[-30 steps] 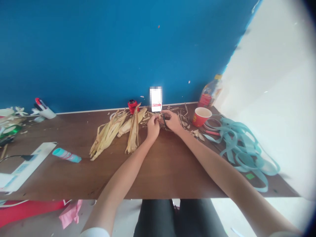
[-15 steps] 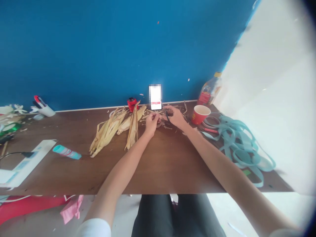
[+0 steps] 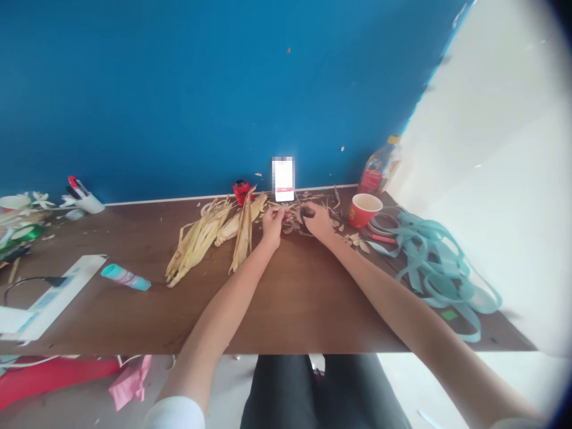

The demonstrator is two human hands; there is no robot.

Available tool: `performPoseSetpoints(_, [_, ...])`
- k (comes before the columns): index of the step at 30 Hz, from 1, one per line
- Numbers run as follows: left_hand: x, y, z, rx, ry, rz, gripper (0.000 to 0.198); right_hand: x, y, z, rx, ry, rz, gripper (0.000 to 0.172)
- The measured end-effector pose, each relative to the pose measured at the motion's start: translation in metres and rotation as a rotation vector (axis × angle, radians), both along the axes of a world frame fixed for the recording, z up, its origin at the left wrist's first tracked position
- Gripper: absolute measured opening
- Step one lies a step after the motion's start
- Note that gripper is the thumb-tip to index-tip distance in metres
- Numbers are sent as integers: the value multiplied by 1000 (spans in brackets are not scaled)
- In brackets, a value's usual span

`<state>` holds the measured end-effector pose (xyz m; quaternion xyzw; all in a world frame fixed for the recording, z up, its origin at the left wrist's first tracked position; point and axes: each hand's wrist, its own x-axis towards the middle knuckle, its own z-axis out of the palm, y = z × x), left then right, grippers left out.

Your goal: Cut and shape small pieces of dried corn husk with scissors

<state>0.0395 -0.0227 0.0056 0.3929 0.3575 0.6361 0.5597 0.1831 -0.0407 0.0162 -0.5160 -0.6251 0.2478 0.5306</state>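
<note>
My left hand (image 3: 273, 226) is pinched near the back of the brown table, around something small and pale like a piece of husk, too small to name surely. Just to its right, my right hand (image 3: 318, 222) is wrapped round the dark handles of scissors (image 3: 304, 218). Dry husk scraps (image 3: 292, 225) lie beneath and around both hands. Left of my left hand are dried corn husks (image 3: 199, 241), with a narrow upright-looking piece (image 3: 242, 238) nearest to it. A lit phone (image 3: 284, 179) leans on the blue wall behind the hands.
On the right are a red paper cup (image 3: 365, 211), a bottle (image 3: 379, 167) and tangled pale blue ribbon (image 3: 440, 256). A red roll (image 3: 242, 192) stands at the back. Leftward lie a blue tube (image 3: 126, 277), a power strip (image 3: 58, 295) and a pen cup (image 3: 89, 202).
The view has shifted slightly. My right hand has turned and lowered a little with the scissors, whose blades stood more upright before. My left hand stays pinched in nearly the same place.
</note>
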Motion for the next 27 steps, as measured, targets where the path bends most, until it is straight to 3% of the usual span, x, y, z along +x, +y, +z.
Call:
performPoseSetpoints(9, [-5, 9, -4, -61, -242, 32, 28, -9, -10, -2, 16, -487, -87, 23])
performPoseSetpoints(27, [-4, 9, -6, -21, -208, 81, 27, -9, -11, 1, -43, -577, -68, 26])
